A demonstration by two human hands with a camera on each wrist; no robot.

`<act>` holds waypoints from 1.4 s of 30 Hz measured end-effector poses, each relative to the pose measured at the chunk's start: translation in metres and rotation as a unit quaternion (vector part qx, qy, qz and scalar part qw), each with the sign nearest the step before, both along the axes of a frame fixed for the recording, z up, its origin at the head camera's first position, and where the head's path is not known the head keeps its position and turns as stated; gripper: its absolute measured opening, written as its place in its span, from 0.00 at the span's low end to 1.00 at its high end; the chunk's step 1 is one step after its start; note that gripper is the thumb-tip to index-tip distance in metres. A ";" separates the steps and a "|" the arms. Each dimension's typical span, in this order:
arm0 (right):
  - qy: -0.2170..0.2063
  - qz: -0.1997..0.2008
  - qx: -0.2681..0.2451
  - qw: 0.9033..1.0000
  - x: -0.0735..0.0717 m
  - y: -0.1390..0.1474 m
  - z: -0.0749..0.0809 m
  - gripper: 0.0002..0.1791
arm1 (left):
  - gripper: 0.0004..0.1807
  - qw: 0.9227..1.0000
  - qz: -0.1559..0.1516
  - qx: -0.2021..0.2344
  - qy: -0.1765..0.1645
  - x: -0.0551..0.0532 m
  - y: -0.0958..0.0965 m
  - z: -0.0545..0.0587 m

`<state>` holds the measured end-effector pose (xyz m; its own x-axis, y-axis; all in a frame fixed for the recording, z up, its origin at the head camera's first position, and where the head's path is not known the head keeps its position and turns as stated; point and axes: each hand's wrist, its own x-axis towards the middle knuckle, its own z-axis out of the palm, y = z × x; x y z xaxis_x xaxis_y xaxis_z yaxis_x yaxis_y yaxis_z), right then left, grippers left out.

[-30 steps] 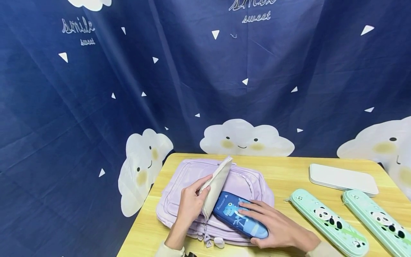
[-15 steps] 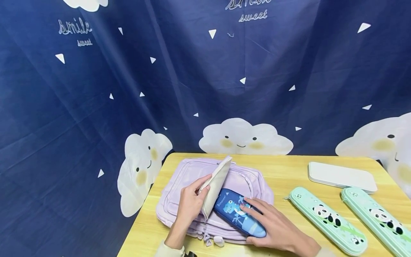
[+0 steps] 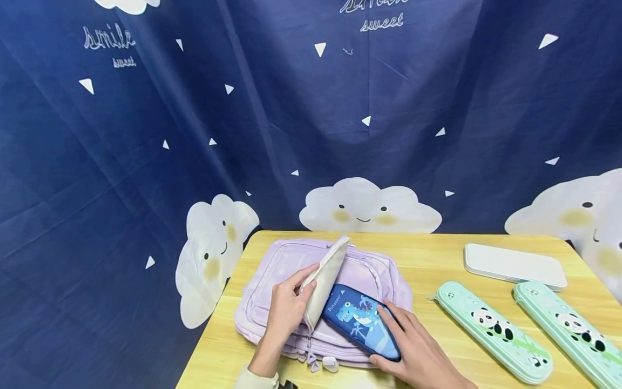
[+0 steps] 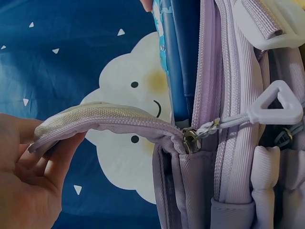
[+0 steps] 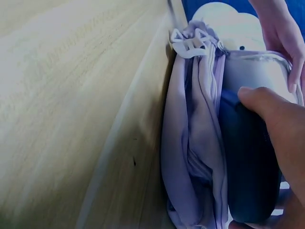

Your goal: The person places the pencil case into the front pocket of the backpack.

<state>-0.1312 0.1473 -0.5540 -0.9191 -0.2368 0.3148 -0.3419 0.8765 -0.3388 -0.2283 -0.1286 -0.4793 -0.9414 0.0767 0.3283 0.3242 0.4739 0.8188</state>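
Note:
A lavender backpack (image 3: 272,270) lies flat in the head view. My left hand (image 3: 286,302) pinches the edge of its front pocket flap (image 3: 328,283), lifting it so the pale lining shows. A blue pencil case (image 3: 360,327) with a dinosaur picture lies slanted on the opened pocket, its upper end beside the flap. My right hand (image 3: 418,346) grips the case's lower right part, thumb at the near edge and fingers at the far edge. In the left wrist view, the pencil case (image 4: 176,76) stands beside the open zipper (image 4: 195,95).
Two mint-green panda pencil cases, a nearer one (image 3: 493,329) and a farther one (image 3: 573,329), lie on the right of the wooden table (image 3: 423,259). Behind them is a white flat case (image 3: 515,265). A dark blue curtain (image 3: 301,108) hangs behind the table.
My right hand has slid toward the lower right along the pencil case, uncovering more of the dinosaur picture. My left hand still holds up the flap. The head view has shifted slightly.

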 end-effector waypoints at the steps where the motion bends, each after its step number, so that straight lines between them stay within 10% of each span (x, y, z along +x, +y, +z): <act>1: -0.003 -0.004 -0.002 1.000 0.000 0.000 0.000 0.56 | 0.23 1.000 0.000 -0.001 0.001 0.000 0.000 0.000; 31: 0.023 0.104 -0.009 0.994 -0.044 0.006 0.003 0.48 | 0.22 1.000 -0.004 0.008 0.009 0.003 0.003 0.004; 42: -0.035 0.140 -0.036 0.989 -0.065 -0.007 0.003 0.48 | 0.21 1.000 -0.009 -0.006 0.009 0.004 0.007 0.008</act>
